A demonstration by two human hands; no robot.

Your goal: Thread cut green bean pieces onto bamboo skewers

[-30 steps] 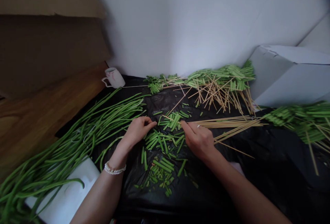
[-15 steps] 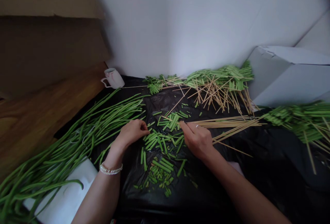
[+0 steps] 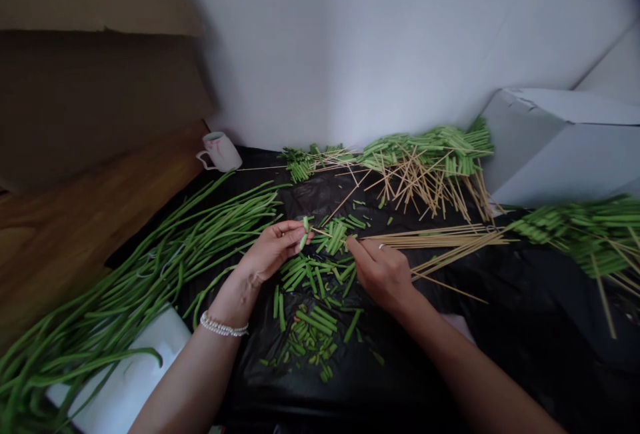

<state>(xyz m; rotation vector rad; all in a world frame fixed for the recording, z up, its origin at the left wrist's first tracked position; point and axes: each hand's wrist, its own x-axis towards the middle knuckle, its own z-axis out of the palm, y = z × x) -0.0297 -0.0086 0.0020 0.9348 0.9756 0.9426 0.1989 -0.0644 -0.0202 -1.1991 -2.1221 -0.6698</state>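
the left hand (image 3: 273,252) is pinching a cut long bean piece (image 3: 303,233), and the right hand (image 3: 383,274) is gripping a bamboo skewer (image 3: 325,233) near its tip. working this close is giving good control.

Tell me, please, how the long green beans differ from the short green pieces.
The long green beans are whole and curved; the short green pieces are cut and straight. The beans lie heaped at left; the pieces lie scattered on the black plastic sheet. Both are bright green.

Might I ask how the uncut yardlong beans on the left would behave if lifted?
The yardlong beans will probably droop, since they lie in long curves. A handful is likely light for its length. Lying loose, they may slip apart.
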